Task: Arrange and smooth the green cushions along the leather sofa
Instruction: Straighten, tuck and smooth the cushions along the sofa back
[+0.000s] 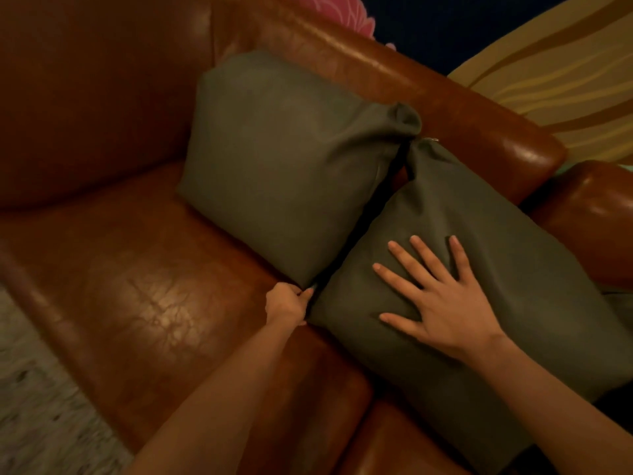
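Two green cushions lean side by side against the back of the brown leather sofa [130, 296]. The left cushion [281, 173] stands fairly upright. The right cushion [513, 275] lies tilted toward me. My left hand [287, 303] pinches the lower corner where the two cushions meet; which cushion's corner it holds I cannot tell. My right hand [442, 303] lies flat with spread fingers on the face of the right cushion.
The sofa's backrest [411, 80] runs behind the cushions and a leather armrest [596, 214] sits at the right. A pink patterned fabric [335, 8] and a yellow striped one [561, 84] show beyond the back. Pale carpet [30, 389] lies at the lower left.
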